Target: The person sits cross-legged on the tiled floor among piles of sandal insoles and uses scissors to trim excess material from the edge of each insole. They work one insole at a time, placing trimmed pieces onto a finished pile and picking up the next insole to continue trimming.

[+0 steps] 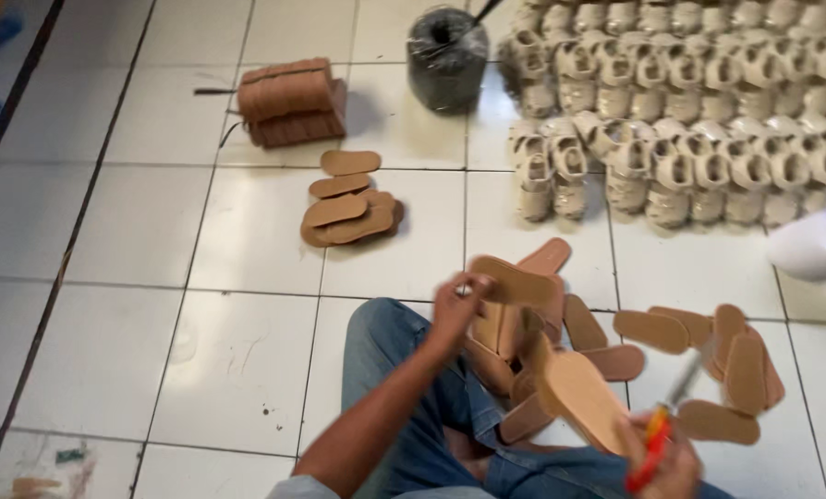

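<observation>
- The left hand is closed around one end of a tan shoe sole and holds it up above the person's knee.
- The right hand is at the bottom edge. It is closed around a red and yellow tool, and its fingers also touch a second, bigger sole that tilts up toward the middle.
- Between the two hands is a loose heap of soles leaning against the leg in blue jeans.
- More soles lie spread on the white tiled floor just to the right.
- Farther off is a small pile of soles, and behind it a tied bundle of soles.
- A dark spool of thread stands near the top.
- Rows of pale shoes fill the top right corner.
- A white cloth sits at the right edge.
</observation>
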`<action>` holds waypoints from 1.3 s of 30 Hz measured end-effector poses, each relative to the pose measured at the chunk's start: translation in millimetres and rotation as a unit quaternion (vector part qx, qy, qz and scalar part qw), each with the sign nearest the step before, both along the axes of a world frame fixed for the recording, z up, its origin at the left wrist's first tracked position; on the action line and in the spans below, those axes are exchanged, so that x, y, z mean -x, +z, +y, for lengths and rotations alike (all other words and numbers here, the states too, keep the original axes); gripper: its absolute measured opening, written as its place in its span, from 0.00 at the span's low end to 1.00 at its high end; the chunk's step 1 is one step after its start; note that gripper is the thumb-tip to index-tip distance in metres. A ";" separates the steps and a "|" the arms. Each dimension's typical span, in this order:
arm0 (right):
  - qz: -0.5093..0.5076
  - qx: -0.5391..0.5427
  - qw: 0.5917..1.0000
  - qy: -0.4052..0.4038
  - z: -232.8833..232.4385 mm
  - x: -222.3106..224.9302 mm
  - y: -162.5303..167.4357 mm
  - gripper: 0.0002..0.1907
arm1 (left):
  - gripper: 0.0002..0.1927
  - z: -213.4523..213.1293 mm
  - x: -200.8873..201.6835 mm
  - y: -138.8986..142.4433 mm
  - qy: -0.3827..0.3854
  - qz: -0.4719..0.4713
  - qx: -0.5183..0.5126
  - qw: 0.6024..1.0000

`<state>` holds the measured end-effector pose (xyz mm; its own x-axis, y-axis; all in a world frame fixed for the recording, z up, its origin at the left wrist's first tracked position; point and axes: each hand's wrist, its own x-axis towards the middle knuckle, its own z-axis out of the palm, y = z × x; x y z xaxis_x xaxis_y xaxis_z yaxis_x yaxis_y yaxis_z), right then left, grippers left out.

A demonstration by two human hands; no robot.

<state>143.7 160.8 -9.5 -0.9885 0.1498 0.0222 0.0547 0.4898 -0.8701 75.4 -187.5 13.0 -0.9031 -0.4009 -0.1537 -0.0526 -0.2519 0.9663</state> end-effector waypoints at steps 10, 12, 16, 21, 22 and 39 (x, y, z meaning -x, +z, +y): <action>-0.110 0.200 0.971 -0.067 -66.1 56.0 2.9 0.12 | 0.06 -245.6 44.2 8.0 0.207 -0.013 -0.082 0.975; -0.101 0.245 0.963 -0.054 -57.0 36.8 23.4 0.12 | 0.07 -266.8 40.0 3.6 0.200 0.065 -0.079 0.974; -0.076 0.346 0.935 -0.003 -37.5 0.4 48.8 0.12 | 0.11 -275.6 26.8 -9.9 0.161 -0.043 0.008 0.986; -0.092 0.319 0.942 -0.046 -70.3 3.5 73.9 0.12 | 0.13 -180.2 23.5 5.7 -0.060 0.014 0.107 0.992; -0.082 0.322 0.943 -0.029 -78.4 6.9 82.2 0.12 | 0.14 -147.5 22.7 15.8 -0.112 0.038 0.186 0.976; -0.109 0.117 0.981 0.113 -50.5 0.6 128.3 0.08 | 0.21 37.8 -32.1 83.8 -0.570 -0.060 0.176 0.801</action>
